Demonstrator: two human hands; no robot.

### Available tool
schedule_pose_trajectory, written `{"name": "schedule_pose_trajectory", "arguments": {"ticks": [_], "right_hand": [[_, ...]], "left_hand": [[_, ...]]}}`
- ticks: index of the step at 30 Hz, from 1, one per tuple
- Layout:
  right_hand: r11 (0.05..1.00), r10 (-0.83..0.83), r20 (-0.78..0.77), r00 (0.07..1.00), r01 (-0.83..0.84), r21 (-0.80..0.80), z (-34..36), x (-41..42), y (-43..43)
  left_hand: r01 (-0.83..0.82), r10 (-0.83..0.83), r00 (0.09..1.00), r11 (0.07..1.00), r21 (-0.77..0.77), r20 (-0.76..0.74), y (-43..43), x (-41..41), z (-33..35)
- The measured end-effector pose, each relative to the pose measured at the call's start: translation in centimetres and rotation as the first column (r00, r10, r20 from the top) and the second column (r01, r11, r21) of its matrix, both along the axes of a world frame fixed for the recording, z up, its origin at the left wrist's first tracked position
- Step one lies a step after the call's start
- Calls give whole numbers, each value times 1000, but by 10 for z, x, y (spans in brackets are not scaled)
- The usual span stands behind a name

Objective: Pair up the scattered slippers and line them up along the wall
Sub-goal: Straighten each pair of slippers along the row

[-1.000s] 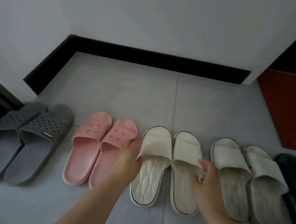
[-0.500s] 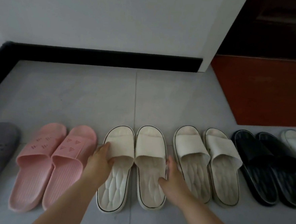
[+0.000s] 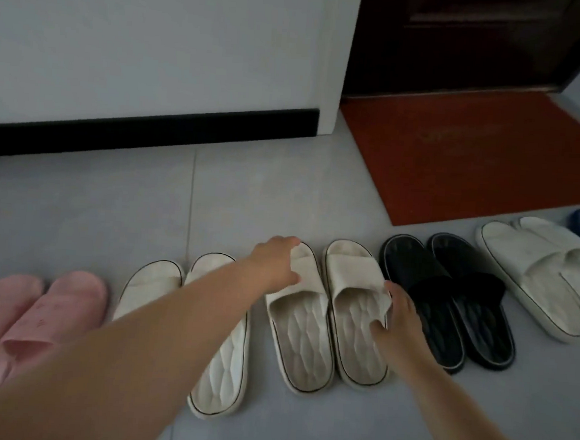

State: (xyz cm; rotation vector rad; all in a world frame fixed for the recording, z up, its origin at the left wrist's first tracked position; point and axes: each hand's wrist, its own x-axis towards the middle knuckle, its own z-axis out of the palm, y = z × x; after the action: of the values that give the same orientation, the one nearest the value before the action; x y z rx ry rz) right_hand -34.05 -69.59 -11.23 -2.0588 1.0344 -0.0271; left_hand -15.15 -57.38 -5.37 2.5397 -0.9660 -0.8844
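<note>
It looked like a home entryway. A red doormat (image 3: 475, 157) lay before a dark door (image 3: 465, 43) far right; house slippers (image 3: 307, 351) lined the tiled floor (image 3: 110, 214).

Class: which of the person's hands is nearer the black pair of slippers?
Right. The right hand grips the beige slipper next to the black pair; the left hand holds the other beige slipper, one farther off.

Lighting dim, even and grey; the source cannot be placed. Shadows weak: thin dark lines under the soles. The black slippers (image 3: 447, 299) and dark door (image 3: 482, 44) lose nearly all detail. Focus soft throughout, with slight smear. Wide-angle stretch at the edges: left forearm (image 3: 100, 361) looms large, skirting board (image 3: 150, 131) slants.
</note>
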Motion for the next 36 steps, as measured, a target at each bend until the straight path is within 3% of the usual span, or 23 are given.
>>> {"name": "schedule_pose_trajectory", "arguments": {"ticks": [3, 10, 17, 20, 23, 26, 28, 32, 36], "right_hand": [[992, 108, -14, 994, -107, 70, -9, 1, -13], [962, 252, 29, 967, -254, 103, -17, -1, -20], [958, 248, 38, 968, -251, 143, -14, 2, -24], [989, 37, 158, 987, -59, 133, -11, -10, -31], [945, -324, 270, 907, 325, 43, -8, -36, -49], [869, -476, 227, 849, 494, -27, -9, -57, -86], [891, -450, 154, 880, 455, 6, -7, -63, -111], [969, -240, 87, 967, 233, 79, -2, -52, -138], [994, -103, -22, 994, 103, -24, -5, -29, -143]], "left_hand": [[-101, 100, 995, 979, 176, 17, 0, -27, -46], [-225, 226, 973, 974, -24, 54, 26, -25, -75], [-260, 251, 962, 963, 77, 103, 17, -28, -68], [-253, 220, 952, 957, 141, 213, -6, -38, -55], [-91, 81, 960, 995, 26, 267, -42, -53, -40], [-39, 55, 980, 996, -85, 193, -79, -72, -25], [-75, 90, 990, 988, -134, 109, -100, -85, -17], [-113, 118, 993, 981, -157, 24, -120, -100, -15], [-132, 134, 991, 989, -65, 22, -119, -101, -24]]}}
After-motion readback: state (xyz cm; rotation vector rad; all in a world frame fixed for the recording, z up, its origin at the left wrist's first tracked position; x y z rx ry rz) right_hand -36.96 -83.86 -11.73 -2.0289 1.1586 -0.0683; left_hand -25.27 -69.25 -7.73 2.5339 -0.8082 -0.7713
